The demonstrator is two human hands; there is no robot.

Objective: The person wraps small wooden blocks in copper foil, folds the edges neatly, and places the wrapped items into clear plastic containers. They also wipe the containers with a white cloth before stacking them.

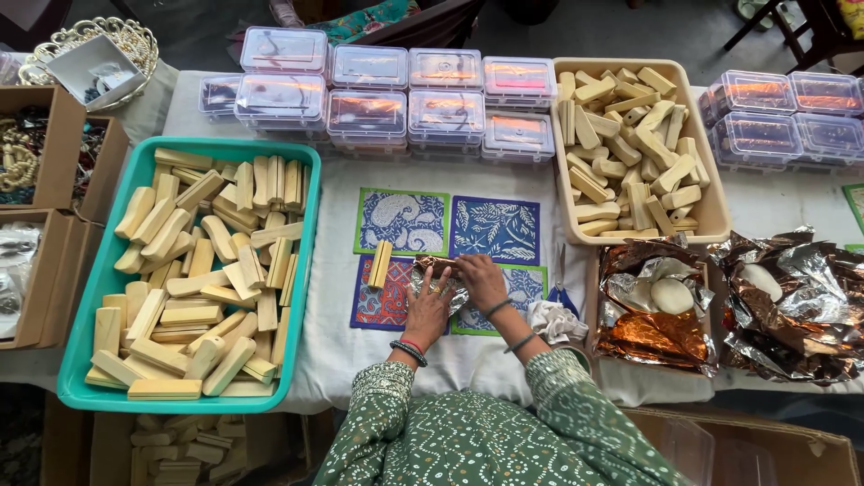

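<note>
My left hand (427,306) and my right hand (481,279) meet over a piece of crinkled foil (434,268) with a small bar inside it, lying on blue printed cloth squares (495,229). Both hands press and fold the foil around the bar. A bare pale wooden-looking bar (380,264) lies just left of the hands on the cloths. I wear green patterned sleeves and bangles on both wrists.
A teal tray (81,346) of pale bars is at left, a beige tub (715,211) of similar bars at upper right. Several clear lidded boxes (367,112) line the back. Copper foil sheets (652,310) with white lumps lie right. Cardboard boxes (54,270) stand far left.
</note>
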